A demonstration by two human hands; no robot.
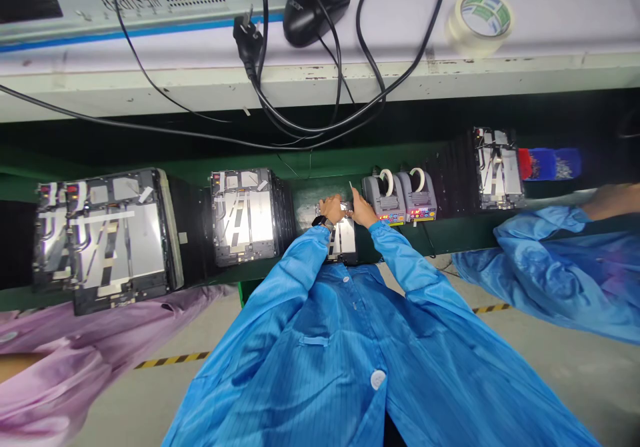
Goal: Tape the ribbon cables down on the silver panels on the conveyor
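Note:
An opened flat electronic device, like a tablet without its cover (344, 241), lies on the green bench right in front of me. Its silver inner plates and dark strips show between my forearms. Over its upper left part is my left hand (331, 209), a dark watch on the wrist and the fingers bent inward; what they press or hold is hidden. My right hand (363, 209) meets it at the device's upper right edge, fingers closed. A thin pale strip (351, 185) sticks up at its fingertips, too small to name surely.
Two grey tape dispensers (393, 199) stand just right of my hands. Stacks of similar devices (243, 217) are at left and another stack (500, 170) at right. Blue parts bins (555, 164) lie beyond. Cables (310, 141) hang from the shelf above. Co-workers' sleeves (545, 253) flank me.

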